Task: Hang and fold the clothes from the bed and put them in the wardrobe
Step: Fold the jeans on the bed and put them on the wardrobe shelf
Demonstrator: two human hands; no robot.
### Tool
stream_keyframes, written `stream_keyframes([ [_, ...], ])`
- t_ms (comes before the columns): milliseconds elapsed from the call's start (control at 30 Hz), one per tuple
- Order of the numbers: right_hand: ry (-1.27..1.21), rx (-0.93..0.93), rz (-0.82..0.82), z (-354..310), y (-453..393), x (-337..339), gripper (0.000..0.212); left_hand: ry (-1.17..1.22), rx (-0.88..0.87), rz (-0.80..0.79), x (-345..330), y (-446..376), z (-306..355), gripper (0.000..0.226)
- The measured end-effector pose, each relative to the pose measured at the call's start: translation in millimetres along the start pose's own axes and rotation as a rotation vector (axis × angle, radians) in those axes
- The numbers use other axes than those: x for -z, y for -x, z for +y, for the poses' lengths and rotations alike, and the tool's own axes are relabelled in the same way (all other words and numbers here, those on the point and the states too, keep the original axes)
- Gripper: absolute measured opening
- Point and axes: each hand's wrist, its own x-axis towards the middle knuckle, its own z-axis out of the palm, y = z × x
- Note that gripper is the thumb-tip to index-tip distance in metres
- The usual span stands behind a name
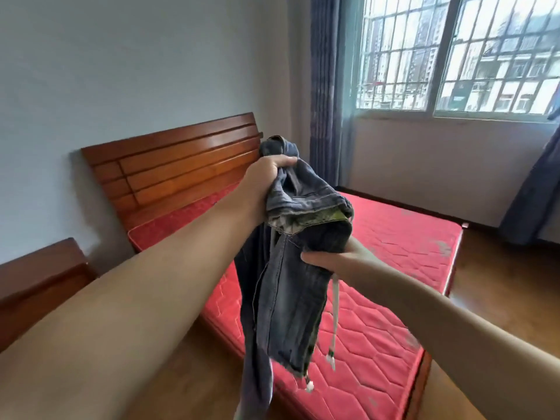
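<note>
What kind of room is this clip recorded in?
Most likely a bedroom: a bed with a bare red mattress and wooden headboard, and a curtained, barred window.

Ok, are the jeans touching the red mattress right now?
Apart. The head view shows the jeans held up in both hands, left hand and right hand, with their hems hanging in the air in front of the mattress.

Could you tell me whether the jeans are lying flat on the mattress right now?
No, the jeans hang in the air above the mattress, gripped by the left hand and right hand.
</note>
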Motion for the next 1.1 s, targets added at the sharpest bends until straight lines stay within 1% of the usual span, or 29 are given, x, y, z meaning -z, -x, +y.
stream_keyframes([
  [67, 0.119, 0.068, 0.186, 15, -44, 1, 0.018, -0.035, 0.009, -0.009, 5, -29, 10, 0.017],
  [133, 0.191, 0.145, 0.289, 26, -88, 13, 0.020, -0.082, -0.017, 0.040, 8, -62, 27, 0.017],
  [167, 0.192, 0.188, 0.295, 29, -107, 22, 0.021, -0.122, -0.046, 0.071, 10, -79, 36, 0.019],
  [200, 0.178, 0.217, 0.268, 28, -123, 31, 0.021, -0.162, -0.079, 0.091, 10, -94, 47, 0.017],
  [233, 0.167, 0.219, 0.224, 28, -138, 39, 0.020, -0.178, -0.102, 0.085, 11, -108, 57, 0.012],
  [267, 0.197, 0.181, 0.188, 29, -153, 47, 0.021, -0.164, -0.105, 0.040, 11, -120, 66, 0.005],
  [300, 0.279, 0.125, 0.161, 32, -167, 52, 0.020, -0.120, -0.101, -0.023, 10, -132, 74, 0.003],
  [367, 0.543, 0.024, 0.155, 43, -190, 57, 0.007, -0.055, -0.110, -0.130, 8, -150, 88, 0.005],
  [400, 0.637, 0.014, 0.176, 46, -205, 60, 0.010, -0.063, -0.111, -0.169, 10, -165, 97, 0.007],
  [433, 0.672, 0.037, 0.221, 47, -213, 62, 0.019, -0.101, -0.099, -0.202, 12, -174, 103, 0.009],
  [500, 0.707, 0.132, 0.374, 41, -228, 74, 0.024, -0.294, -0.062, -0.240, 25, -194, 112, 0.018],
  [533, 0.726, 0.165, 0.463, 38, -239, 81, 0.023, -0.453, -0.069, -0.257, 35, -211, 113, 0.026],
  [567, 0.737, 0.159, 0.541, 34, -249, 88, 0.022, -0.667, -0.111, -0.256, 47, -229, 110, 0.032],
  [600, 0.720, 0.116, 0.590, 30, -258, 96, 0.021, -0.883, -0.176, -0.235, 59, -249, 105, 0.029],
  [633, 0.663, 0.052, 0.593, 27, -268, 102, 0.018, -1.032, -0.220, -0.210, 70, -270, 97, 0.021],
  [667, 0.589, -0.024, 0.554, 26, -276, 105, 0.019, -1.104, -0.219, -0.216, 81, -292, 86, 0.015],
  [700, 0.517, -0.114, 0.502, 26, -283, 104, 0.022, -1.110, -0.190, -0.253, 91, -311, 74, 0.012],
  [733, 0.462, -0.213, 0.456, 28, -289, 102, 0.025, -1.068, -0.141, -0.315, 101, -332, 61, 0.010],
  [800, 0.353, -0.354, 0.399, 44, -298, 92, 0.023, -0.964, -0.058, -0.404, 118, -367, 37, 0.008],
  [833, 0.290, -0.390, 0.380, 54, -301, 87, 0.019, -0.891, 0.001, -0.422, 126, -382, 28, 0.011],
  [867, 0.234, -0.424, 0.360, 62, -302, 81, 0.014, -0.798, 0.113, -0.434, 134, -394, 22, 0.017],
  [900, 0.177, -0.450, 0.321, 67, -303, 74, 0.017, -0.689, 0.266, -0.455, 141, -406, 16, 0.023],
  [933, 0.100, -0.480, 0.272, 72, -303, 68, 0.028, -0.569, 0.413, -0.506, 146, -413, 12, 0.025],
  [967, 0.009, -0.514, 0.224, 78, -303, 63, 0.036, -0.448, 0.521, -0.557, 148, -421, 8, 0.021],
  [1000, -0.086, -0.543, 0.199, 81, -304, 58, 0.036, -0.352, 0.586, -0.577, 148, -427, 4, 0.018],
  [1033, -0.136, -0.560, 0.197, 85, -305, 53, 0.029, -0.286, 0.629, -0.573, 146, -433, 0, 0.018],
  [1067, -0.155, -0.568, 0.222, 90, -307, 49, 0.022, -0.260, 0.655, -0.563, 142, -437, -4, 0.019],
  [1100, -0.120, -0.577, 0.253, 95, -312, 46, 0.023, -0.258, 0.668, -0.550, 138, -440, -8, 0.019],
])
